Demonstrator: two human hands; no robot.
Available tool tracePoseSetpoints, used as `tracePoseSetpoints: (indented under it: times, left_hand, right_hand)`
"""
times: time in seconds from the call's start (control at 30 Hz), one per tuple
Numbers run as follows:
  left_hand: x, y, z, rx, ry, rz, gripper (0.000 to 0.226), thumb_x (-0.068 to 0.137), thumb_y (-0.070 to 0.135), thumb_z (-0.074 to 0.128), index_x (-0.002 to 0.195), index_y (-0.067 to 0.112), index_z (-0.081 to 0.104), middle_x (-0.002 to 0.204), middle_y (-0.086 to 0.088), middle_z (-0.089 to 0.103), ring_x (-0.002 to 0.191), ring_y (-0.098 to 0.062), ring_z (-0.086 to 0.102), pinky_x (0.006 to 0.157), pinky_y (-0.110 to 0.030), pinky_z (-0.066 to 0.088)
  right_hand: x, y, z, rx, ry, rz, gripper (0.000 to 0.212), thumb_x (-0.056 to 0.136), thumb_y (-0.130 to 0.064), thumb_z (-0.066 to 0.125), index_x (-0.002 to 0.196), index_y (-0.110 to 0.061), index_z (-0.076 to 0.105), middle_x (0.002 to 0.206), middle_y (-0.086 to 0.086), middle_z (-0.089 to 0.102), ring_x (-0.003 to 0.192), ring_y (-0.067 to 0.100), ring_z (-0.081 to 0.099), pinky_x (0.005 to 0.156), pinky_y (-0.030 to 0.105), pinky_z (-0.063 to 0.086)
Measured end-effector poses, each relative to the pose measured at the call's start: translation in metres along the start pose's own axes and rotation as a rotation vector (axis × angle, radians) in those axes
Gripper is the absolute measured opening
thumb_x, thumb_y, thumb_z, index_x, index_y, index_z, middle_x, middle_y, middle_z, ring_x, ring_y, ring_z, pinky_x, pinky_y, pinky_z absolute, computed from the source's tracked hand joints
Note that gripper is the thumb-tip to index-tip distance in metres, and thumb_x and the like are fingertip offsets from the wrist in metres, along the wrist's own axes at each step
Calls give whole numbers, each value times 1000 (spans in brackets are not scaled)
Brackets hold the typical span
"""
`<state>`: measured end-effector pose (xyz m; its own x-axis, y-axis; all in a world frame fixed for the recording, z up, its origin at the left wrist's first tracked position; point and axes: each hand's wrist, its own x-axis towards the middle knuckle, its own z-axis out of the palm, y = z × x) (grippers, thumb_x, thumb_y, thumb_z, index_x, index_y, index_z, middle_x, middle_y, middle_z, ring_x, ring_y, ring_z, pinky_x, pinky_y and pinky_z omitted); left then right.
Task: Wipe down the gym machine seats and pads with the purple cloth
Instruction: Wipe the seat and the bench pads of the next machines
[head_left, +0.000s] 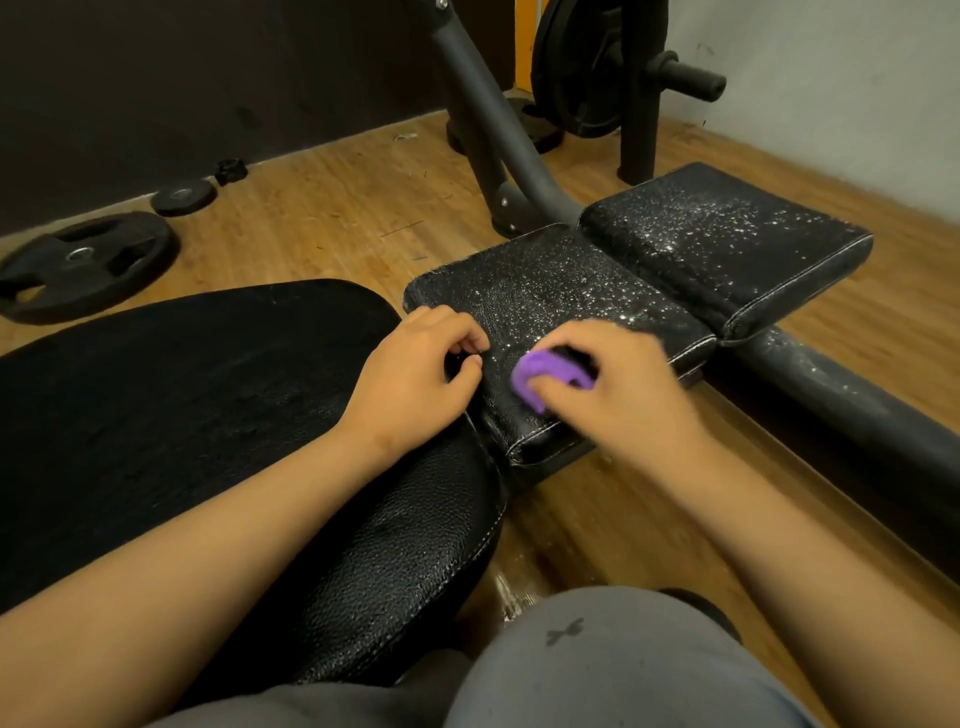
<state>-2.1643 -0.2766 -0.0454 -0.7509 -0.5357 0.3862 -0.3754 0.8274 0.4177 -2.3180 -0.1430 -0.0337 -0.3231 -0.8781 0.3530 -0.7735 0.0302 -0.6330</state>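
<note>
1. Gripping the purple cloth (535, 371), the right hand (618, 384) curls its fingers over the bunched wad, with the thumb against its near side. The cloth bears on the near pad (550, 275), close to that pad's 6 o'clock corner.
2. The left hand (415, 374) rests at the pad's 9 o'clock edge, just beside the cloth. Its fingers are curled inward and nothing shows between them.
3. Key relation: the droplet-covered surface lies from 12 to 2 o'clock of the cloth. The right hand is the nearer hand and already holds the cloth.
4. The two pads line up along an axis running toward 2 o'clock. The far pad (727, 234), also speckled with droplets, sits just beyond a narrow gap.
5. Judgement: the next stroke should travel toward 1 o'clock, along that axis.
6. Edges: the stitched pad rim drops away at 4 o'clock toward the frame tube (857, 400).
7. Open room: the large seat (182, 405) adjoins at 8 o'clock, and the upright tube (498, 119) rises at 12 o'clock, well apart from the hands.
</note>
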Motion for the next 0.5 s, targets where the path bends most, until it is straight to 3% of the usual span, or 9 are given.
tracePoseSetpoints:
  times: [0.07,0.13,0.23,0.33,0.5]
  left_hand:
    - [0,-1,0,3,-3,1,13,83,18,58,94,20,64,87,10,57,87,-6,49,76,-22,41]
    - [-1,-1,-1,4,1,3,13,83,19,58,95,20,64,88,10,57,88,-6,48,77,-23,42]
    - [-2,1,-3,8,-5,-4,12,86,18,60,96,20,66,92,8,59,92,-8,50,79,-27,45]
    - [-2,1,-2,19,-10,-2,10,88,17,61,95,21,66,95,8,60,95,-9,50,81,-31,47]
    - [-1,0,-1,6,-13,-1,10,86,17,61,93,21,67,94,8,59,95,-10,51,79,-34,48]
  right_hand:
    - [-11,-16,9,17,-95,-97,21,76,-36,61,90,-22,69,85,-8,64,82,9,55,73,22,43]
    - [-10,-10,3,42,-139,-104,16,77,-26,66,91,-20,70,86,-7,64,84,10,55,75,21,42]
    - [5,25,-21,-53,18,29,20,74,-8,69,89,-22,70,87,-5,64,86,14,59,74,21,40]
    - [14,40,-34,-113,107,182,16,76,-11,69,87,-24,68,88,-2,64,87,17,59,72,26,40]
    - [-16,-13,8,131,-75,7,21,72,-15,73,88,-28,71,88,-10,67,85,4,59,76,16,43]
